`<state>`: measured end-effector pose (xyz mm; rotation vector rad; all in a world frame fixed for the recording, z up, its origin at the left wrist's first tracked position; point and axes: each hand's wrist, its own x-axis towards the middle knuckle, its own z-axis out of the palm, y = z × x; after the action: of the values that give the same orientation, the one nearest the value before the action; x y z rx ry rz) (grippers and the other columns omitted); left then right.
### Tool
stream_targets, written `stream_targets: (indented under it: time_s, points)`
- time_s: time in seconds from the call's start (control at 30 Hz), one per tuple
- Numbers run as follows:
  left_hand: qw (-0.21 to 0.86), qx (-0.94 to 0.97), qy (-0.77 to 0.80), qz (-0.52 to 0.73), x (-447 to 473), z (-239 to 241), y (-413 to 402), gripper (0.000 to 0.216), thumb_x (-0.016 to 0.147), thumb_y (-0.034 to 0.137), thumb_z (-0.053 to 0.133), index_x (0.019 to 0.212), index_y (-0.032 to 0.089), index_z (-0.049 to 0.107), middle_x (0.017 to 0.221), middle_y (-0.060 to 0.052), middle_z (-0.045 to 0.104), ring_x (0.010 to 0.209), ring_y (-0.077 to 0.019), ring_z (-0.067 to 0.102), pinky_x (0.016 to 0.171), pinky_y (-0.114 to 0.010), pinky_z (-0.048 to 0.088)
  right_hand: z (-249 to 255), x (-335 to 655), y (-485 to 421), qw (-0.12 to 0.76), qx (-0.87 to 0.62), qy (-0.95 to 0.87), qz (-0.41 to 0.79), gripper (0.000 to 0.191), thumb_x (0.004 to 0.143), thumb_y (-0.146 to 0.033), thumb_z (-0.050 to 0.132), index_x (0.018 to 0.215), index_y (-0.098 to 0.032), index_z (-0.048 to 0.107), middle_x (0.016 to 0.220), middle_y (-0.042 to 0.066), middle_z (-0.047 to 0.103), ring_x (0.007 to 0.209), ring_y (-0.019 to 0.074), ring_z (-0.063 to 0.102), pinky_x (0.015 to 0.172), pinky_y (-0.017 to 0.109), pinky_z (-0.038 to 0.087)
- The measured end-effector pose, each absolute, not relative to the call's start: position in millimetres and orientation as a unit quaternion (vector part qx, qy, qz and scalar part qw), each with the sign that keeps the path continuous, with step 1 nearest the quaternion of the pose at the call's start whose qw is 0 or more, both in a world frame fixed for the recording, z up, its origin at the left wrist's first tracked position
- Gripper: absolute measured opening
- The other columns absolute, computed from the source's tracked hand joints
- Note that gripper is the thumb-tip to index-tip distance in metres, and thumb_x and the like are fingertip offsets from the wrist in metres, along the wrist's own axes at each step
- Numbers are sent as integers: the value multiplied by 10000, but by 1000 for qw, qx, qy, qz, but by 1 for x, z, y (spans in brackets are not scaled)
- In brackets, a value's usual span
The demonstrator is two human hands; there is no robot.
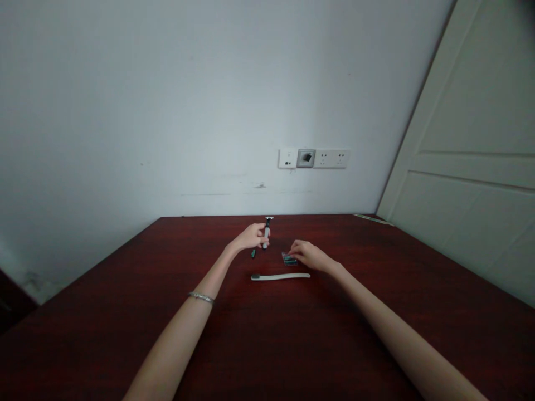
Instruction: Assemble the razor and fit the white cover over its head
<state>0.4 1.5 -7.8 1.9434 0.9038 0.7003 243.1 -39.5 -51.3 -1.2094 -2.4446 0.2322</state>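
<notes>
My left hand grips a razor by its light grey handle, with the T-shaped head pointing up and away from me. Below that hand, a small green-and-black piece, which looks like a razor cartridge, lies on the table. My right hand has its fingertips pinched at the edge of a small clear case with dark green contents. The case rests on the table, and its far right part is hidden by my fingers. Nearer to me lies a toothbrush with a pale handle, its dark-bristled head toward the left.
The dark red wooden table meets a white wall at the back. Sockets and a switch plate are set in that wall. A pale panelled door stands along the right, and a thin flat strip lies near the far right corner.
</notes>
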Motion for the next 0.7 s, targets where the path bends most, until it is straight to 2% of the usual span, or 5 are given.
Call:
stream_targets:
  time_s: [0.7]
  points:
    - [432,777,363,277,1,-7,0,154,707,74,540,845,123,492,643,-40,631,575,-131,632,501,-197,478,-56,236,-41,195,-446,-870,81,204,808,-221,517,871,-193,709,930,65,613,819,165,573,740,248,419]
